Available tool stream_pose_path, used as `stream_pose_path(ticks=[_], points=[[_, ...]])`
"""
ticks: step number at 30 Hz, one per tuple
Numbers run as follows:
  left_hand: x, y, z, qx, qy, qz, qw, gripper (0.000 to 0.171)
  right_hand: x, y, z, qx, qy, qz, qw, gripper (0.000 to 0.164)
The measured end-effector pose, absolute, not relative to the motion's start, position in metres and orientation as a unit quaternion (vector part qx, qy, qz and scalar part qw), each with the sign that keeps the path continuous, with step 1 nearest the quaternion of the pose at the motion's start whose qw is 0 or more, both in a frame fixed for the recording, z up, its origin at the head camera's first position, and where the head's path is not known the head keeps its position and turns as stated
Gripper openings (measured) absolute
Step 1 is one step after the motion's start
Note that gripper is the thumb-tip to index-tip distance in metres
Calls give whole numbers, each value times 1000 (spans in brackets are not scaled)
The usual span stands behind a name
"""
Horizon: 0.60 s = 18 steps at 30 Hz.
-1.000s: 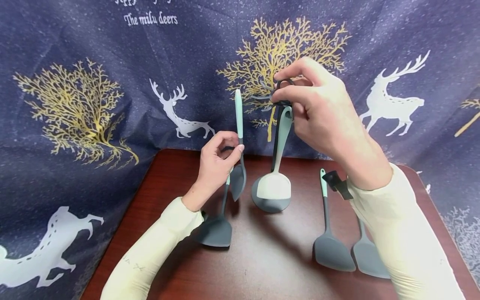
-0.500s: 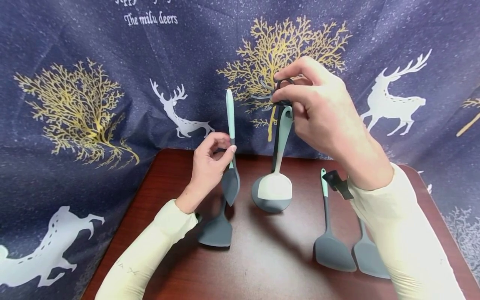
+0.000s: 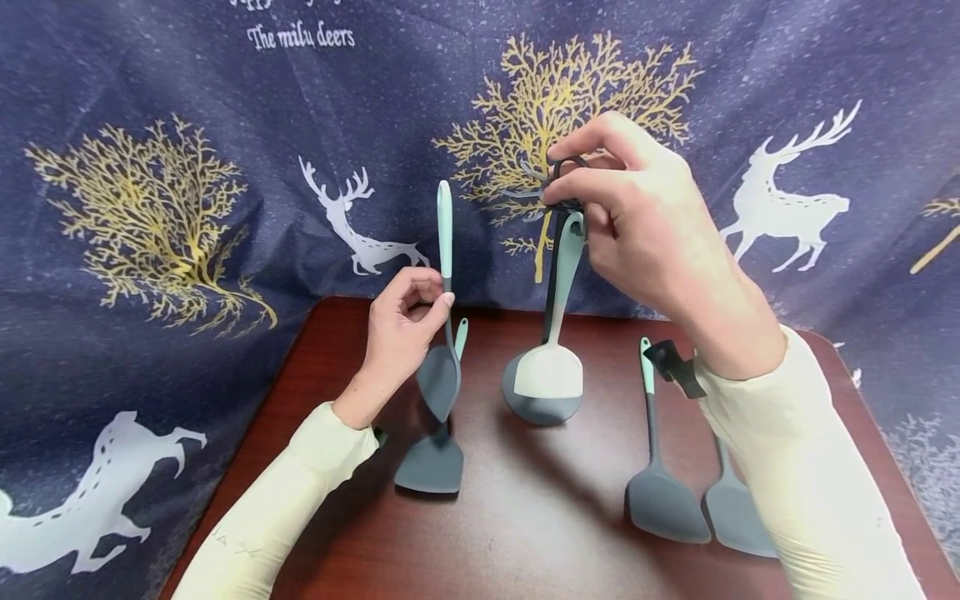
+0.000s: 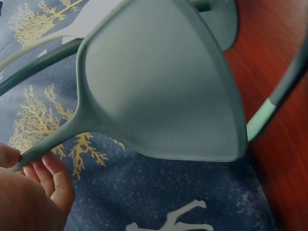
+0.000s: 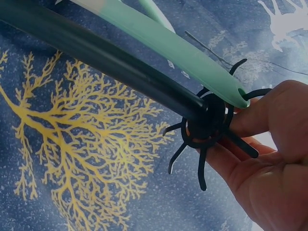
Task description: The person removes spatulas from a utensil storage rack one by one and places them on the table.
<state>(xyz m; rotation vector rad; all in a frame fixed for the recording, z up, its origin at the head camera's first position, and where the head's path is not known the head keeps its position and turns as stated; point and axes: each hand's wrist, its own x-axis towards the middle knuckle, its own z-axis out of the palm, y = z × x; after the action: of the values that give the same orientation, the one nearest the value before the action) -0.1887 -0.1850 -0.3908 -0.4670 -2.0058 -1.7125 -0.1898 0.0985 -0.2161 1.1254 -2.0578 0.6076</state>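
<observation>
In the head view my left hand [image 3: 397, 329] pinches a spatula [image 3: 438, 375] by its grey neck, just below the mint handle. The spatula is upright, head down, and its wide grey blade [image 4: 154, 86] fills much of the left wrist view. My right hand [image 3: 637, 208] grips the hooked top [image 5: 207, 120] of a dark utensil stand, whose pole [image 3: 552, 292] rises from a round grey base [image 3: 547, 412]. From one hook hangs a utensil with a mint handle [image 5: 178, 53] and a pale, wide head [image 3: 550, 371], in front of the pole.
A second spatula [image 3: 431, 467] lies on the brown table [image 3: 517, 517], below the held one. Two more, a dark grey spatula [image 3: 666, 506] and a lighter one [image 3: 738, 517], lie at the right, the latter partly behind the right sleeve. A dark blue deer-print cloth [image 3: 360, 125] hangs behind the table.
My left hand has moved left with the spatula, away from the stand, and the blade has turned slightly. My right hand and the stand have stayed in place.
</observation>
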Motion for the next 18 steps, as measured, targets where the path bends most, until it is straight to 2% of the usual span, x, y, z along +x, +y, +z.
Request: stream_pose_path(ticks=[18], points=[[-185,-217,-401,-113,-762,-594,231,23,-189,96,-216,432,-797,234,352,47]])
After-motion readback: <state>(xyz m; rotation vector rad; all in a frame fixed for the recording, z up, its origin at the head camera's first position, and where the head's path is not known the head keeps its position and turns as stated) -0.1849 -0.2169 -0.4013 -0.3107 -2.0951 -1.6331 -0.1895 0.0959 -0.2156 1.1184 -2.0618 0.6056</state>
